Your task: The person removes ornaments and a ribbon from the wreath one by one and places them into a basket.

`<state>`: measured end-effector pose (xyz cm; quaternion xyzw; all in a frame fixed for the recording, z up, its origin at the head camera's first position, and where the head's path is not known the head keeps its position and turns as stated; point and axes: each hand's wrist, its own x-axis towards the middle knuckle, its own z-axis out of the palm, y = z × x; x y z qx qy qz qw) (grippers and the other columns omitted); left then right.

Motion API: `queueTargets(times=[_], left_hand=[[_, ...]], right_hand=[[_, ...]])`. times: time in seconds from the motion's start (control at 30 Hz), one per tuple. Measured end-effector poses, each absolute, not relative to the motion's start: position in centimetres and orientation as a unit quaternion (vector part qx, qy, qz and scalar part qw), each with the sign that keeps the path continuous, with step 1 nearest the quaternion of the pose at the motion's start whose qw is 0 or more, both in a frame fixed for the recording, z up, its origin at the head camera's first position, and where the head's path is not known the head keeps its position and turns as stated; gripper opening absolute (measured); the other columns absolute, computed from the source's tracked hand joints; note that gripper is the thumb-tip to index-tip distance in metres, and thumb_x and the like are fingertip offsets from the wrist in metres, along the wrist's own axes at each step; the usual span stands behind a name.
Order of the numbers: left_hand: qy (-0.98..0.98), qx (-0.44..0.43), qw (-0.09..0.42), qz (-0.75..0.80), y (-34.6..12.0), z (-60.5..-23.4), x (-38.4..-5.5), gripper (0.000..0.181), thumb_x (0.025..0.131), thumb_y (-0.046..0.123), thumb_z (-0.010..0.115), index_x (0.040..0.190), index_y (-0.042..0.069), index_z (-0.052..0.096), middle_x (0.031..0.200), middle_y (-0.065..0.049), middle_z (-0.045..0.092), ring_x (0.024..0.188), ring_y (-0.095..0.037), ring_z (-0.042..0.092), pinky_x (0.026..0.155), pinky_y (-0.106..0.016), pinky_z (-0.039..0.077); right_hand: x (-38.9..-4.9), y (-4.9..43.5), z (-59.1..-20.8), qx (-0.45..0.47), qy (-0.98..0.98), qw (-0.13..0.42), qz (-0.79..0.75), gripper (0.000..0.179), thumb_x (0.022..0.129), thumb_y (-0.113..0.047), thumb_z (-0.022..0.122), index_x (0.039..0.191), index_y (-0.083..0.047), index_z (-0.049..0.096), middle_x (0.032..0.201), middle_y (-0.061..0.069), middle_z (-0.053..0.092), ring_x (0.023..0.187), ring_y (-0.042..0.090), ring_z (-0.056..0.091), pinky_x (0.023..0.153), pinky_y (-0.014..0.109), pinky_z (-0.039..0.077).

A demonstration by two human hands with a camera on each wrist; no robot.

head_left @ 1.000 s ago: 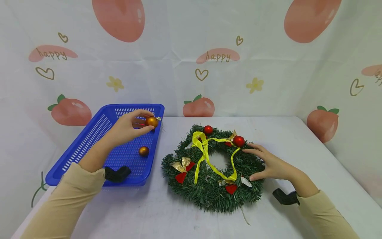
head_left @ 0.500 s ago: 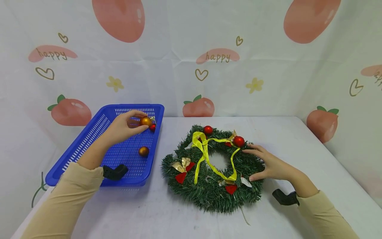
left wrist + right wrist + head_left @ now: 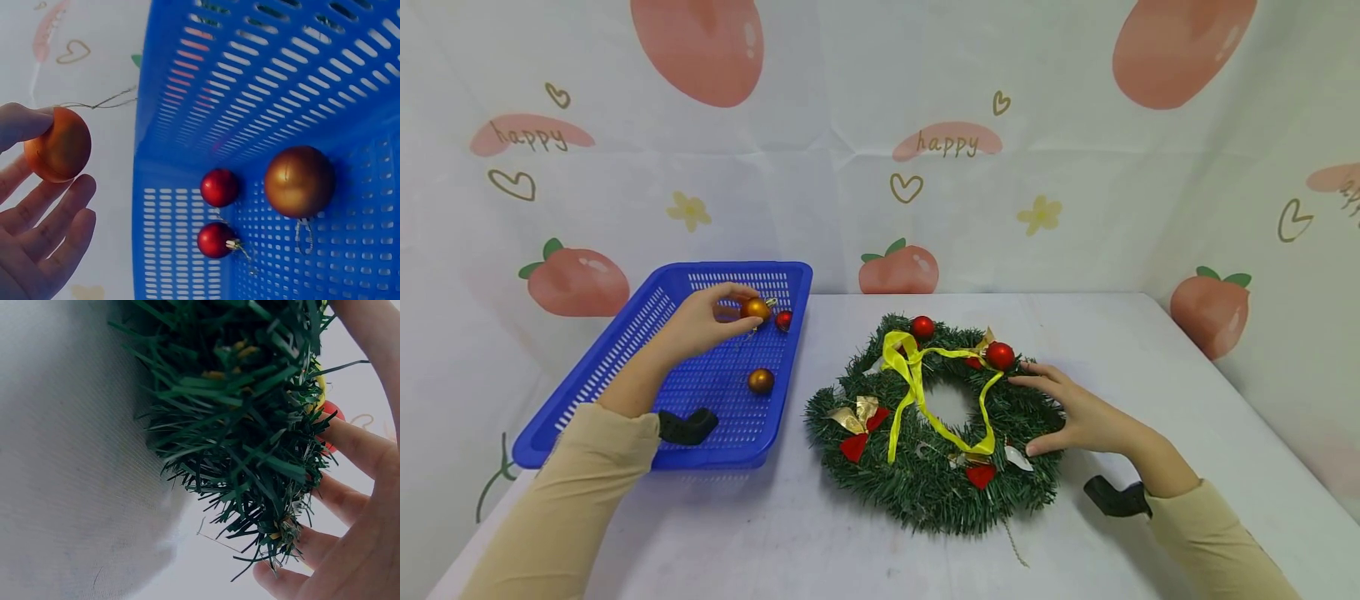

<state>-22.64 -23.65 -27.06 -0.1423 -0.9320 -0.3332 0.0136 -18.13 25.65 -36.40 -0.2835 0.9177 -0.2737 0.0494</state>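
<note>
My left hand (image 3: 696, 323) pinches a gold bauble (image 3: 756, 310) between thumb and fingers, above the far right part of the blue basket (image 3: 805, 333). In the left wrist view that bauble (image 3: 59, 147) has a thin hanging loop trailing from its top. Inside the basket lie another gold bauble (image 3: 300, 181) and two red baubles (image 3: 220, 187). My right hand (image 3: 1078, 412) rests against the right side of a green wreath (image 3: 925, 492), its fingers spread along the edge. Several fingertips touch the needles in the right wrist view.
The wreath carries a yellow ribbon (image 3: 917, 383), red-and-gold bows (image 3: 859, 425) and red baubles (image 3: 1000, 356) on its far side. A printed cloth (image 3: 835, 208) hangs behind the white table (image 3: 820, 542). Black wrist-camera mounts (image 3: 1116, 497) stick out beside both wrists.
My left hand has moved left and slightly down with the gold bauble, farther in over the basket, uncovering a red bauble. The right hand and the wreath stay in place.
</note>
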Motion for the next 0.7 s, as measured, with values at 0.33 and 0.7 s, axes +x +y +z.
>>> queueTargets(times=[0.33,0.7], left_hand=[[-0.937,-0.147,0.006,-0.316,-24.1,-28.0,-23.2,0.041,0.092,0.022,0.06,0.124,-0.002,0.053,0.122,-0.028,0.055,0.109,-0.047,0.057,0.09,-0.053,0.05],[-0.942,-0.151,-0.033,-0.297,-24.4,-28.6,-23.6,0.041,0.091,0.017,0.06,0.126,-0.002,0.051,0.124,-0.027,0.055,0.108,-0.044,0.057,0.089,-0.05,0.051]], right_hand=[[-18.2,25.6,-36.5,-0.284,0.918,0.046,-0.273,0.084,0.069,-0.039,0.08,0.138,-0.012,0.042,0.145,0.026,0.026,0.127,0.052,0.033,0.088,0.067,0.039],[-18.1,25.7,-36.6,-0.283,0.919,0.044,-0.272,0.084,0.069,-0.039,0.08,0.138,-0.012,0.042,0.145,0.026,0.026,0.128,0.052,0.033,0.089,0.067,0.039]])
